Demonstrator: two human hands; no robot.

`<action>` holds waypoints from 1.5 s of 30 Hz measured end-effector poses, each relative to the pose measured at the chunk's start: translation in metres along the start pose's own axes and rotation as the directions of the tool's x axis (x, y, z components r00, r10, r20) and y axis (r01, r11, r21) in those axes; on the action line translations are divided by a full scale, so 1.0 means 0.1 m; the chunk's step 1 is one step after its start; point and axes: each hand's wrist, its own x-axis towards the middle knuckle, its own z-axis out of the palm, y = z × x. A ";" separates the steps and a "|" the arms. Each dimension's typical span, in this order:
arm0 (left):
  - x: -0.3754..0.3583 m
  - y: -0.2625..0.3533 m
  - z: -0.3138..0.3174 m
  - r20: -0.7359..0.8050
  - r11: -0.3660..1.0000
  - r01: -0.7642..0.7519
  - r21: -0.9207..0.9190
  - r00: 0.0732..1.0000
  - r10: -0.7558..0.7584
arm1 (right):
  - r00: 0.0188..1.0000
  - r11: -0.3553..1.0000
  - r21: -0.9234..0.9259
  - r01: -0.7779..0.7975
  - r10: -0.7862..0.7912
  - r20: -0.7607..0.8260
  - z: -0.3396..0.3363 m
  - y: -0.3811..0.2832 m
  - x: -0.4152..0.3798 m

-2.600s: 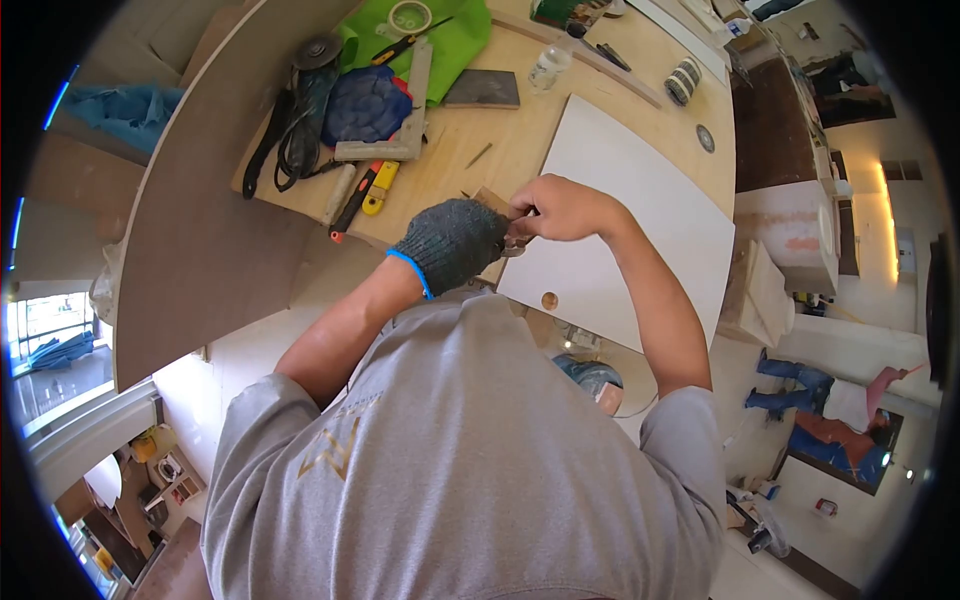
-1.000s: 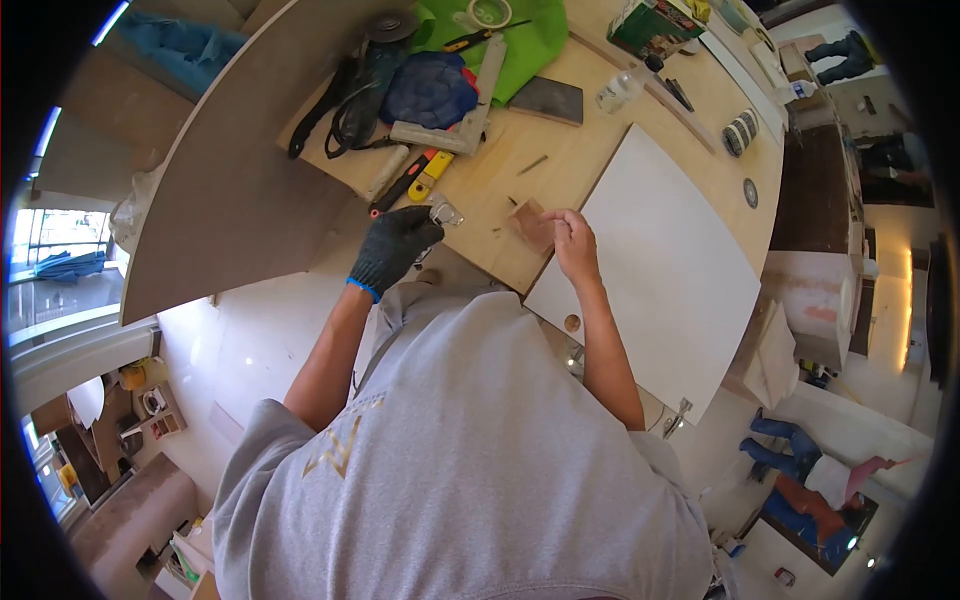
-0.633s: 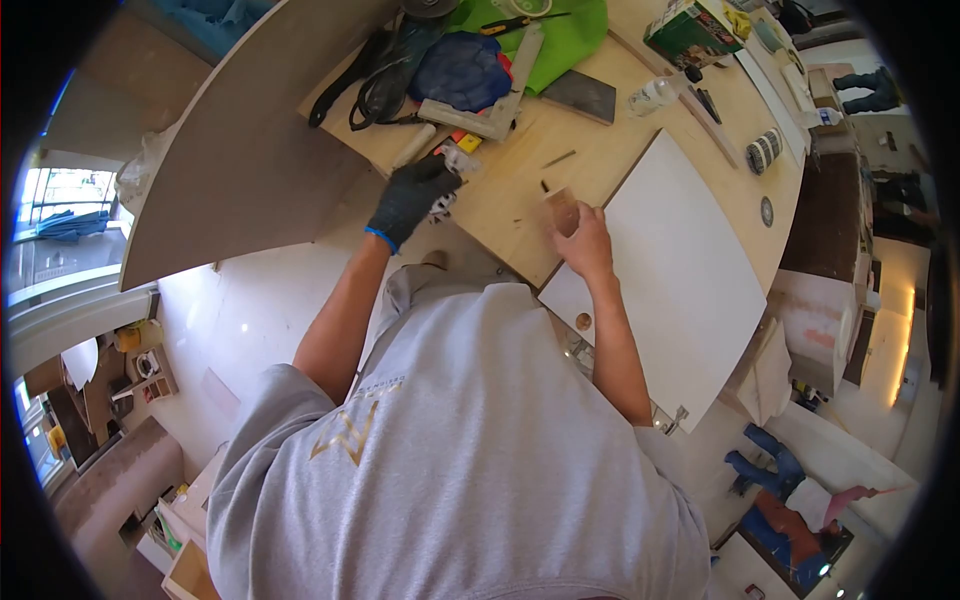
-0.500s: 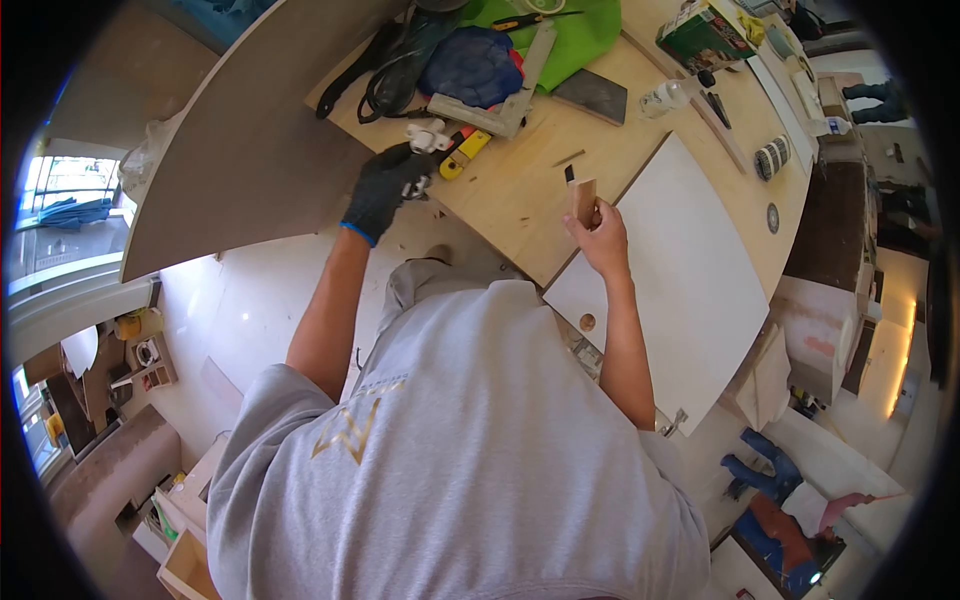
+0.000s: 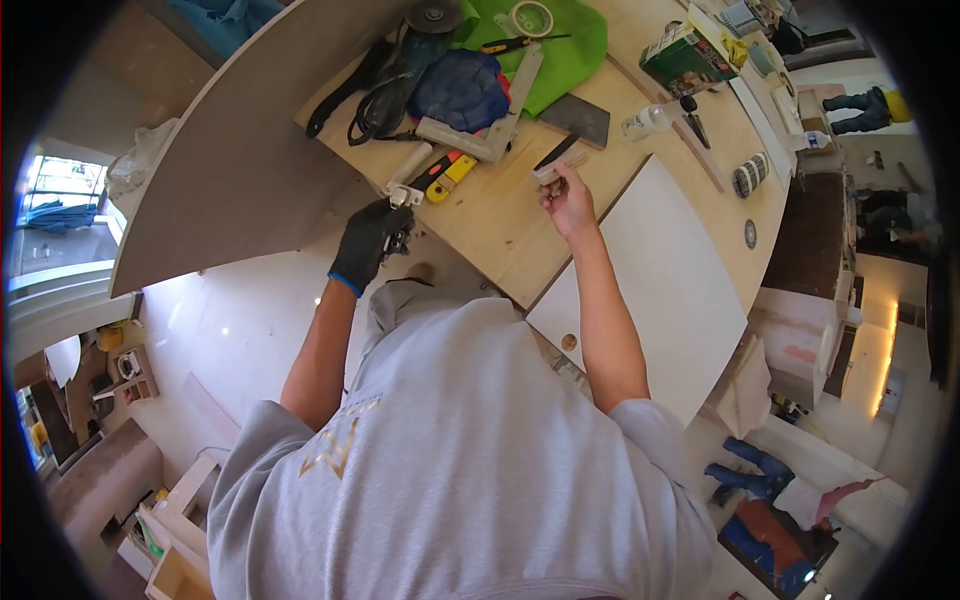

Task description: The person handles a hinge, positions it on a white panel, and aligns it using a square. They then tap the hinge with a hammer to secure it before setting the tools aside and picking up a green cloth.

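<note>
My left hand [image 5: 370,245], in a dark glove with a blue cuff, is closed around metal cabinet hinges [image 5: 402,195] at the near-left edge of the wooden worktable [image 5: 490,225]. My bare right hand [image 5: 570,205] pinches a small flat wooden piece [image 5: 556,172] over the table; a slim dark strip shows just beyond it. Close to the left hand lies a yellow and black utility knife [image 5: 450,178]. Beside the right forearm, a white panel [image 5: 665,270] with a round hole rests on the worktable.
An angle grinder [image 5: 432,20], a blue cloth bundle [image 5: 458,92], a metal square [image 5: 500,125] and a dark flat block [image 5: 578,120] crowd the far side. A large curved panel [image 5: 220,170] stands at left. Right lie a bottle [image 5: 645,122] and a green box [image 5: 685,60].
My right hand has moved up and left with the wooden piece, now tilted flatter. My left hand has shifted slightly down and left, still holding the hinges. The view has shifted a little.
</note>
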 end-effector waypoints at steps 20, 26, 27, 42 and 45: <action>-0.16 -0.19 -0.22 0.072 0.995 0.095 0.037 0.993 -0.098 | 0.996 0.559 -0.824 0.090 -0.031 0.088 0.46 -0.11 0.05; -0.10 -0.14 -0.07 0.098 0.993 0.113 0.035 0.988 -0.116 | 0.990 0.449 -0.892 0.050 -0.139 -0.014 0.16 -0.12 0.19; -0.10 -0.15 -0.06 0.098 0.993 0.113 0.032 0.988 -0.116 | 0.952 0.240 -0.950 0.200 -0.276 0.130 0.01 -0.08 0.22; -0.13 -0.20 -0.05 0.079 0.991 0.121 0.051 0.989 -0.124 | 0.833 0.000 -0.911 0.413 -0.403 0.378 0.25 0.25 -0.01; -0.11 -0.21 -0.02 0.106 0.995 0.076 0.057 0.991 -0.082 | 0.800 -0.102 -0.873 0.476 -0.361 0.479 0.38 0.38 0.06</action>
